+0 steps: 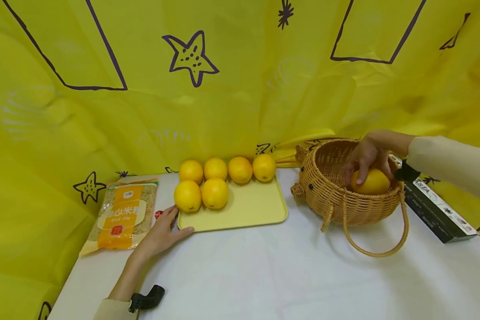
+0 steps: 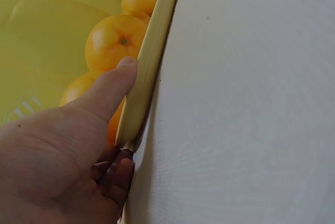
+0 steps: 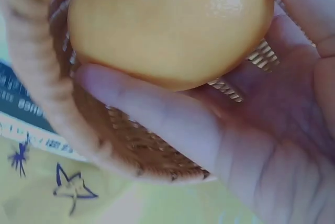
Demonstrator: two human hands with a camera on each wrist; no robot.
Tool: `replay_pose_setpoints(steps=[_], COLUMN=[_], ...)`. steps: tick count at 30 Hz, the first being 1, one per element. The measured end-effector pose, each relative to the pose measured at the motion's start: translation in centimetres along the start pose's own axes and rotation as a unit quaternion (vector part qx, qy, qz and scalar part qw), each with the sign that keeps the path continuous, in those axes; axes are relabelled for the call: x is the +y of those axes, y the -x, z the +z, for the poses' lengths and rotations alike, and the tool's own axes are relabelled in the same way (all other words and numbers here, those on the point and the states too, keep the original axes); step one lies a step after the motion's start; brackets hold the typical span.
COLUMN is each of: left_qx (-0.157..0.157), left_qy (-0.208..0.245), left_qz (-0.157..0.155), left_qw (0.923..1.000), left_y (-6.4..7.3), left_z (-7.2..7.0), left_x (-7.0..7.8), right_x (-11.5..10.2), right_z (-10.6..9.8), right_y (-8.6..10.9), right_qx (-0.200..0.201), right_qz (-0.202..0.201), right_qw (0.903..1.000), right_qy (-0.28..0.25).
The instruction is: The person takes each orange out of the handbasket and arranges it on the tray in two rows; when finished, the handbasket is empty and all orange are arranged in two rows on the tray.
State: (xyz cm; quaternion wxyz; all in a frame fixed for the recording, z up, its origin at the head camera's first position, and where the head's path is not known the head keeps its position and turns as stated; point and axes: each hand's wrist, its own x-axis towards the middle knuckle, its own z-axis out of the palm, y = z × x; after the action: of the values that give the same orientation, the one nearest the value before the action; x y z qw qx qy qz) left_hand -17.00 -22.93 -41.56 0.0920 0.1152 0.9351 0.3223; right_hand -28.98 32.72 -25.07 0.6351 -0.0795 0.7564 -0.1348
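Observation:
My right hand [image 1: 369,156] reaches over the rim of a wicker basket [image 1: 368,211] and grips an orange [image 1: 371,181] inside it. In the right wrist view, thumb and fingers wrap the orange [image 3: 172,25] close beside the woven wall. At the front left corner of a pale yellow tray [image 1: 256,209], my left hand [image 1: 162,233] holds the edge. The left wrist view has the thumb along the tray's rim [image 2: 141,93] and the fingers curled at its corner. Several oranges [image 1: 215,193] sit on the tray, most in a back row, two in front at the left.
A packet of noodles [image 1: 122,218] lies left of the tray. Behind the basket's right side is a long dark box [image 1: 440,211]. The basket's loop handle [image 1: 378,254] hangs forward onto the white table [image 1: 256,271]. A yellow patterned cloth [image 1: 240,102] rises behind.

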Motion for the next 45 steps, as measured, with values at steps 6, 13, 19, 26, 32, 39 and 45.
replay_pose_setpoints(steps=[6, 13, 19, 26, 32, 39, 45], left_qx=[0.003, 0.001, 0.002, 0.006, 0.001, 0.005, 0.01], left_qy=[0.003, 0.008, 0.004, -0.001, 0.008, 0.006, 0.013], left_qz=[0.001, -0.002, -0.005, 0.001, -0.016, -0.009, 0.008], left_qw=[1.0, 1.0, 1.0, 1.0, 0.9998, 0.9999, 0.9998], left_y=[0.0, -0.3, -0.4, -0.5, -0.3, -0.1, -0.3], left_z=[0.1, 0.2, 0.2, 0.2, 0.4, 0.6, 0.4], left_x=[-0.3, -0.1, 0.1, -0.1, -0.2, -0.5, -0.5], right_x=[-1.8, -2.6, -2.6, -2.8, -2.6, -0.8, 1.9], right_z=[-1.0, -1.5, -1.5, -2.3, -2.6, -2.7, -0.2], right_y=[-0.5, -1.5, -1.9, -1.2, -1.1, 0.2, 2.0], right_qx=[-0.024, -0.004, -0.005, -0.003, 0.01, 0.044, 0.148], right_qz=[0.06, 0.079, 0.066, 0.046, -0.008, -0.137, -0.256], right_qw=[0.9979, 0.9967, 0.9975, 0.9988, 0.9999, 0.9893, 0.9539], right_qy=[0.004, 0.015, 0.025, 0.018, 0.0, -0.023, -0.051])
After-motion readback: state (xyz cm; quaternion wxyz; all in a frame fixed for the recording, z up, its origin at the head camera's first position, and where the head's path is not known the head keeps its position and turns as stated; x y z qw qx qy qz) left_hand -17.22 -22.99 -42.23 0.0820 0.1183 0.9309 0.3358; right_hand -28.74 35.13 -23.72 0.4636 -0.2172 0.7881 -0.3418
